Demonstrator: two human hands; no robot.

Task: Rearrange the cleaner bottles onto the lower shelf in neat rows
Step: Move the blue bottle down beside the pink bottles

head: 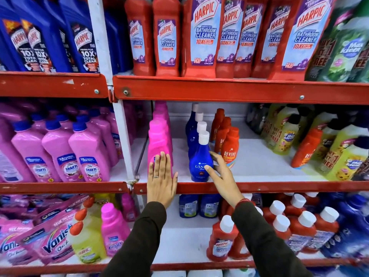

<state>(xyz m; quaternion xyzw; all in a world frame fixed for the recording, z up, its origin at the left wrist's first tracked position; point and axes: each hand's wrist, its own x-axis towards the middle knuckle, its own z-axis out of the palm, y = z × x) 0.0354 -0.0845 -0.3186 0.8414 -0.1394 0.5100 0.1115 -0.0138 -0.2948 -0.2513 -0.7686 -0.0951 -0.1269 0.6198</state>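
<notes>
Pressing flat with left hand [161, 177] against front pink bottle [159, 148], fingers straight and together, palm over label: open, holding nothing. Reaching with right hand [220, 172] to front blue bottle [200, 160], thumb on label face, other fingers at its right side; loose touch, not yet closed around it, so more open than gripping.

Standing on middle shelf [249, 186], between two red rails: pink row at left, blue row with white caps in centre, red Revive row [229, 148] just beside blue one, touching or nearly. Much bare white shelf around these rows, also toward yellow-green bottles [343, 156] at right, which lean.

Probably straightening fronts of rows to shelf edge; task well begun, not finished.

Risks from here:
- Tipping of blue bottle forward over rail, if pulled at top part only; narrow neck, wider base, base already very close to edge.
- Knocking Revive bottle with right fingers, since squeezed between both; could fall like dominoes backward.
- Pushing pink row too hard with flat palm, sliding back bottles crooked; no grip there, only pressure.
- Falling onto bottles of shelf below, red ones with white caps [279, 222], if anything slips past rail.
</notes>
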